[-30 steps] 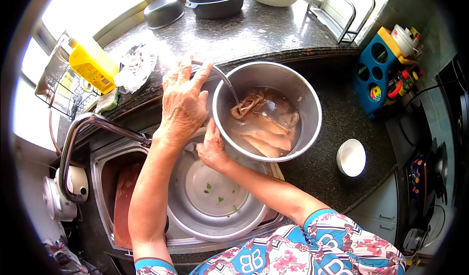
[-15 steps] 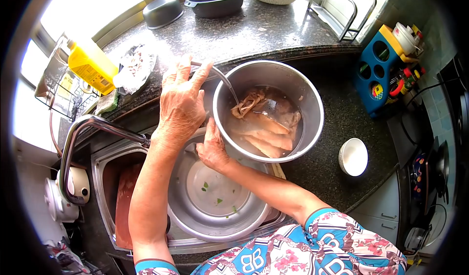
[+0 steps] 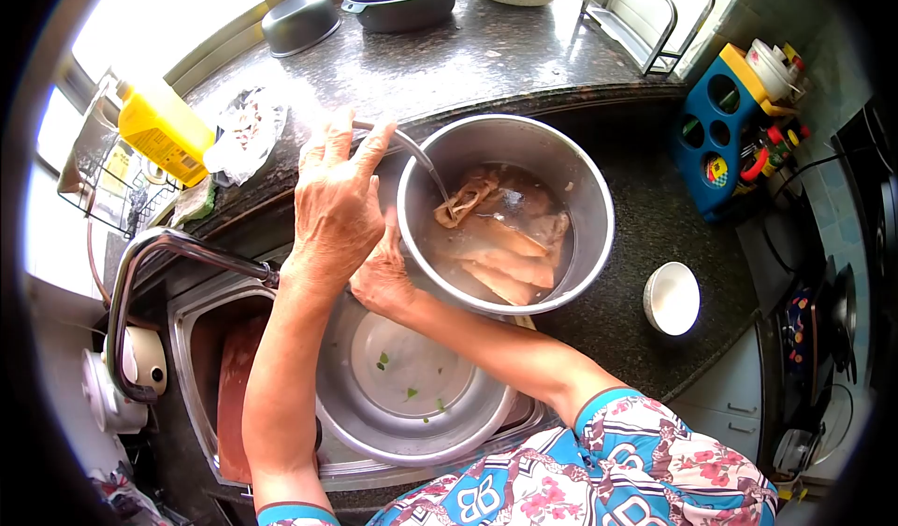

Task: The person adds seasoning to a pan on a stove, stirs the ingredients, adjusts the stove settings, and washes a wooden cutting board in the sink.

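My left hand (image 3: 337,199) has its fingers around a thin curved metal tube (image 3: 402,140), like a slim tap spout. The tube's end hangs over a deep metal pot (image 3: 599,175), with what seems to be a thin stream below it. Several pale slabs of meat (image 3: 510,264) and a crumpled brownish piece (image 3: 465,197) lie in cloudy liquid there. Below my left wrist, my right hand (image 3: 382,278) reaches up beside the pot's left wall, fingers curled and partly hidden; what they grip cannot be made out. Under my forearms, a wide metal basin (image 3: 355,414) holds green leaf bits.
A chrome faucet (image 3: 201,245) arches over the sink at left, where a reddish-brown board (image 3: 238,404) stands. A white bowl (image 3: 672,299) sits right of the pot. Behind are a yellow bottle (image 3: 164,131), dark pans (image 3: 407,0) and a blue rack (image 3: 706,147).
My right hand has moved up and left along the pot's side, more behind my left wrist. My left hand stays on the tube. The whole view has shifted slightly.
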`<state>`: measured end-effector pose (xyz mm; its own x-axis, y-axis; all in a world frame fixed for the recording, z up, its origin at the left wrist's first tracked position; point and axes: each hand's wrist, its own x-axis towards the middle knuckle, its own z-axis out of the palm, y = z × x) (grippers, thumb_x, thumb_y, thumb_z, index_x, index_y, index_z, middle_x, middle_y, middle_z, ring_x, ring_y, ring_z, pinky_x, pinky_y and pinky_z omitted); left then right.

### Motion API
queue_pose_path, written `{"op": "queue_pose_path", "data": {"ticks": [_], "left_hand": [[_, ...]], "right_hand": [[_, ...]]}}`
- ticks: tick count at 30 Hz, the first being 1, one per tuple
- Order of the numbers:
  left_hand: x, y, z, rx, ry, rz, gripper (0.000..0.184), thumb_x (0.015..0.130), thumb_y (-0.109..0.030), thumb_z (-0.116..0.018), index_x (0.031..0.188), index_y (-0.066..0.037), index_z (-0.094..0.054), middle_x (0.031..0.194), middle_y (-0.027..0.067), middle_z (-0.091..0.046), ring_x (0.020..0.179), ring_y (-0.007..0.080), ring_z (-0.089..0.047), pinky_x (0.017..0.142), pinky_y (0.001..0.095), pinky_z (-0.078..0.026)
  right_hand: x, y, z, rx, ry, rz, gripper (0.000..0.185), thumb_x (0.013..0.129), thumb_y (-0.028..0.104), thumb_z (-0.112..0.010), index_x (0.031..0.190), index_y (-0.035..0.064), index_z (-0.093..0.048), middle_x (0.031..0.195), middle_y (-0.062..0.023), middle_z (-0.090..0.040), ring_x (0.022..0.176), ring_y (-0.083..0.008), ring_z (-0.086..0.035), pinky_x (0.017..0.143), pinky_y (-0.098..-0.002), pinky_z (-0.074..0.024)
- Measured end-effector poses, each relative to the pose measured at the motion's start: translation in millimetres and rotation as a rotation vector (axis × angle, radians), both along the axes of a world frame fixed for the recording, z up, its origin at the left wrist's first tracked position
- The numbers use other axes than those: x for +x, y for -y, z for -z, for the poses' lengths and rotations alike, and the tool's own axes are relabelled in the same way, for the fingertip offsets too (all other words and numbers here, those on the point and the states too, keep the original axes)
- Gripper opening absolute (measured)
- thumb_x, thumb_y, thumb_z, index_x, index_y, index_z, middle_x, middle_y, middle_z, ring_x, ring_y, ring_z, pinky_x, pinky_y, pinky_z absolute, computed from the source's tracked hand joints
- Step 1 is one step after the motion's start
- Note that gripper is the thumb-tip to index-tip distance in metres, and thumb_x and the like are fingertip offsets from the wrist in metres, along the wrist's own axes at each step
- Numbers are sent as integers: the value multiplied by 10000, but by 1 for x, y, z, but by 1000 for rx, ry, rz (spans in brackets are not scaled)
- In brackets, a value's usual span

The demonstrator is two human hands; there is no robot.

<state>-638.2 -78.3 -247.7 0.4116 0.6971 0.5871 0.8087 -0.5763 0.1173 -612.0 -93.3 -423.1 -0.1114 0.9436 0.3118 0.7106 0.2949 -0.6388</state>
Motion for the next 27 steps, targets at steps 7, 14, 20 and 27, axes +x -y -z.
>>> {"op": "queue_pose_path", "data": {"ticks": [7,14,20,27], "left_hand": [[4,2,-1,13,-44,-29,585,657,61,-578,1207,-120,-497,1265,206,-420,1140,389,-423,959,418,-350],[8,3,-4,-28,-93,-53,606,667,50,-572,1238,-125,-466,1281,186,-419,1134,407,-413,942,432,-360],[14,2,-1,-3,-96,-62,625,658,78,-544,1248,-108,-454,1262,209,-420,1158,372,-405,954,408,-346],[11,8,2,-47,-35,-75,740,632,32,-643,1306,-134,-387,1354,200,-308,1238,376,-312,1021,423,-260]], "right_hand": [[-4,-16,-19,286,-27,12,653,769,356,-585,1265,28,-314,1230,-220,-310,1111,-374,-300,978,-456,-199],[-11,-20,-6,284,99,20,602,799,308,-484,1280,17,-271,1243,-214,-317,1145,-370,-290,997,-468,-184],[7,-13,-29,56,56,13,726,732,175,-497,1322,-45,-136,1312,-285,-209,1209,-435,-222,1027,-489,-154],[25,55,-53,115,-252,-124,627,660,-68,-465,1241,-141,-239,1306,-372,-124,1215,-516,-208,1019,-495,-205]]}}
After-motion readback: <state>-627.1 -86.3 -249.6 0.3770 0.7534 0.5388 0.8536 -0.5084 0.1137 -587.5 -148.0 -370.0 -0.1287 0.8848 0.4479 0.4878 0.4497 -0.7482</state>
